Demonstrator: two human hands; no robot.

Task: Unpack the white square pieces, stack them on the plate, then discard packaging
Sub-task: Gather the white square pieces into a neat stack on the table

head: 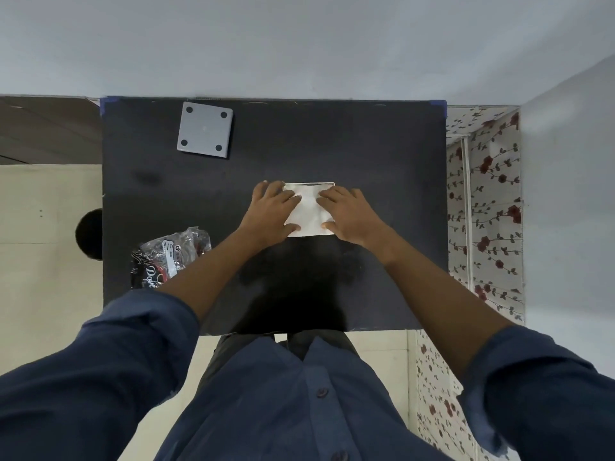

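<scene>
Head cam: starting at our left, crumpled wrapper (171, 257) sits well off from our fingers. Left hand (271, 211) and right hand (347, 214) both lie flat, fingers loosely spread, pressing the white stack (309, 212) on its plate (309, 185). Grey square block (204, 129) is way beyond our fingertips.

Left hand (270, 212), right hand (349, 216); flat fingers

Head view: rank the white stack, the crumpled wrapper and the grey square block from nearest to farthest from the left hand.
1. White stack: under the left hand, at the table's middle, touched by it.
2. Crumpled wrapper: near-left part of the table, beside the left forearm.
3. Grey square block: far-left part of the table, by the back edge.
</scene>
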